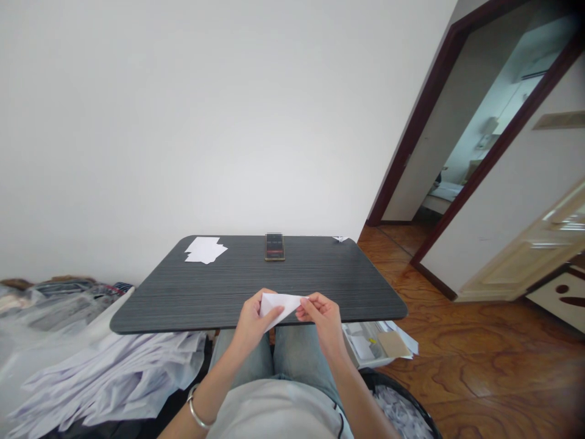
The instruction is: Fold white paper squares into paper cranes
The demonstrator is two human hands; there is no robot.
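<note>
White triangular part-folded paper (280,303) over dark-grey rectangular table (315,268), near edge; L hand (252,317) pinches wide end, R hand (323,314) tip, fingers closed. Flat white sheets (205,250), far L, unfolded; folding prob. midway.

Folded white paper (278,304), plain on the faces in view, sits in the lower centre of the frame, pinched at both ends. Its visible outline is roughly triangular: the broad end lies toward the left of the picture and narrows to a slim end on the right. The upper edge runs almost level, dipping slightly rightward; the lower edge slants from the bottom left up toward the right end. The broad face is turned up toward the view. Parts of both ends are covered, and finer creases are too small to tell.
</note>
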